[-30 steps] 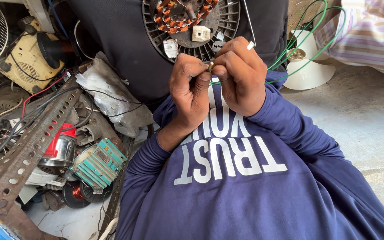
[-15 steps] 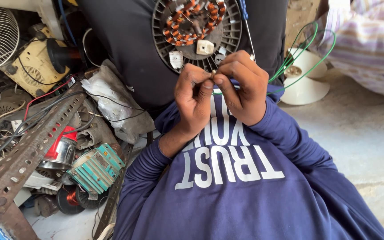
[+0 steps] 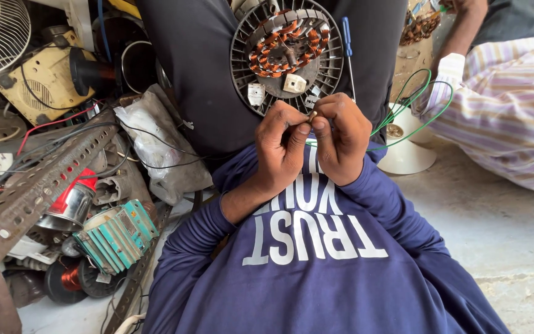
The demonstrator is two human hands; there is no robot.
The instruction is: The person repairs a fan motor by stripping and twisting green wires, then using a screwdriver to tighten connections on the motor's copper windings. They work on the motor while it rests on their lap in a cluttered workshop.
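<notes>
Wire ends pinched below a fan motor.
A small wire end [image 3: 312, 115] was pinched between left hand [image 3: 282, 148] and right hand [image 3: 340, 139] (both grips clenched), just beneath the motor [image 3: 287, 52].

Navy sweatshirt [image 3: 316, 278] w/ white letters, copper motor coils [image 3: 285, 40], green wire [image 3: 412, 111], striped sleeve [image 3: 502, 117].

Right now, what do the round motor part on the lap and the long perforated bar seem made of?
Motor part: dark, matte slotted frame, probably metal or plastic; the shiny orange-brown coils look like copper wire. Perforated bar: steel angle by its look, with a brown, rusty, dull surface.
</notes>
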